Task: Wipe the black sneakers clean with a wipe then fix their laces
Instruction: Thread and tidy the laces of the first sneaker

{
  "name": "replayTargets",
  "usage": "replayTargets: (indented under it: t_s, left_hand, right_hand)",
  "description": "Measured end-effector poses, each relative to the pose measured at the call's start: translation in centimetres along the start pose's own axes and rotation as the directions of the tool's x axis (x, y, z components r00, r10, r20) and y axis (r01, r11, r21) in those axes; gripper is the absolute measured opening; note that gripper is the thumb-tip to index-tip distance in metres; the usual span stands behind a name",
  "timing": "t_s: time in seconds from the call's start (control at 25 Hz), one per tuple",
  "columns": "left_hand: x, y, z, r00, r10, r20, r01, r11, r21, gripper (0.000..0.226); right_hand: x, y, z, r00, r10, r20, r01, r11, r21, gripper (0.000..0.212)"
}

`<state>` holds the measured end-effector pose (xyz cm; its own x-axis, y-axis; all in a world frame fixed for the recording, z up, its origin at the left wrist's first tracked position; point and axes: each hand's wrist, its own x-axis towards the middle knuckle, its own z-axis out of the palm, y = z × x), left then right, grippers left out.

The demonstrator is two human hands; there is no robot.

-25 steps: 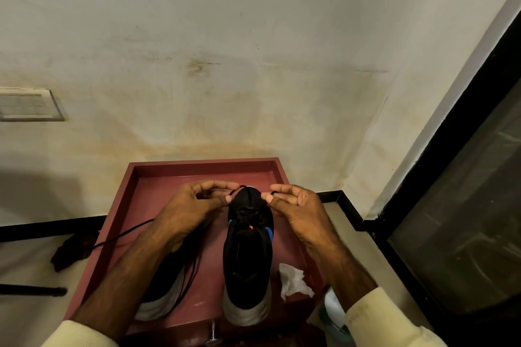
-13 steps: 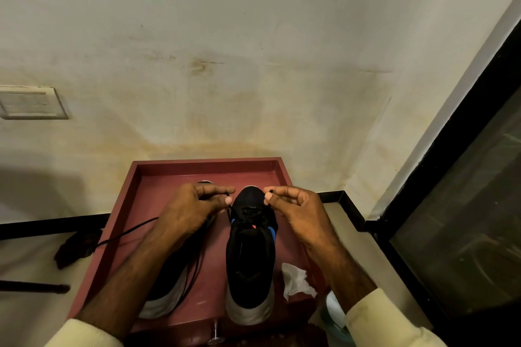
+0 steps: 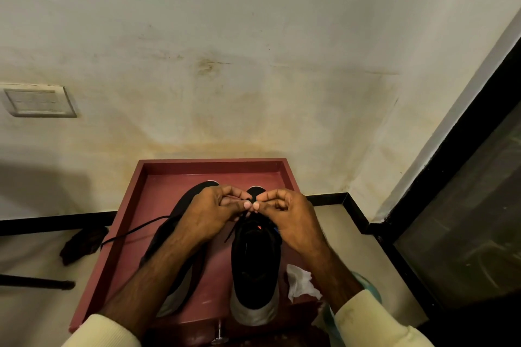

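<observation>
Beyond my grips rises a stained cream wall; beneath them a red rectangular tray holds the black white-soled sneakers. My left grip and right grip, apart a second ago, now meet, each pinching the right shoe's thin black lace: knotting, I judge. A crumpled white wipe lies behind the right grip.

You face a cream wall, stained brown low down, in dim warm light. A switch plate sits on it at your left. Black skirting runs along its base above the pale floor. A black-framed dark glass panel is at your right. A red rimmed bench stands against the wall, with a dark cloth and a dark rod on the floor to its left.
</observation>
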<state>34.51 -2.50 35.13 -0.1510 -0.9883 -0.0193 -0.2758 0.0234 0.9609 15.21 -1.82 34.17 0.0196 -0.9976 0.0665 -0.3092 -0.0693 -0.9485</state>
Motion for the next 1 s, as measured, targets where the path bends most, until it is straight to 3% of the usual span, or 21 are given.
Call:
replayTargets:
  t_s: [0.16, 0.32, 0.48, 0.64, 0.76, 0.88, 1.0]
  left_hand:
    - [-0.2, 0.3, -0.3, 1.000, -0.008, -0.013, 0.007, 0.997, -0.072, 0.010]
    - [-0.4, 0.6, -0.2, 0.999, 0.036, -0.015, -0.036, 0.999, 0.002, 0.011]
    - [-0.1, 0.5, 0.0, 0.996, -0.027, -0.083, 0.028, 1.000, 0.014, 0.014]
    - [-0.1, 0.4, 0.3, 0.992, -0.038, -0.122, 0.048, 0.996, 0.079, 0.024]
    - [-0.1, 0.7, 0.0, 0.998, -0.010, -0.068, 0.014, 0.998, 0.064, 0.024]
    - [0.0, 0.8, -0.5, 1.000, 0.016, 0.016, -0.017, 0.998, 0.066, 0.022]
    - [0.0, 0.7, -0.3, 1.000, 0.002, 0.000, -0.002, 0.999, 0.049, 0.018]
  right_hand:
    - [-0.1, -0.2, 0.1, 0.996, -0.043, 0.074, 0.051, 0.992, -0.119, 0.025]
    - [-0.6, -0.6, 0.5, 0.997, -0.045, 0.060, 0.058, 0.971, -0.232, 0.034]
    - [-1.0, -0.8, 0.7, 0.989, -0.108, 0.103, 0.134, 0.947, -0.293, 0.039]
    - [-1.1, -0.9, 0.8, 0.973, -0.204, 0.104, 0.228, 0.900, -0.372, 0.026]
    - [-1.1, -1.0, 0.5, 0.968, -0.234, 0.091, 0.248, 0.836, -0.489, 0.018]
    - [-0.6, -0.8, -0.2, 0.973, -0.157, 0.169, 0.224, 0.824, -0.520, 0.018]
    - [-0.2, -1.0, -1.2, 0.955, -0.024, 0.297, 0.149, 0.901, -0.407, 0.021]
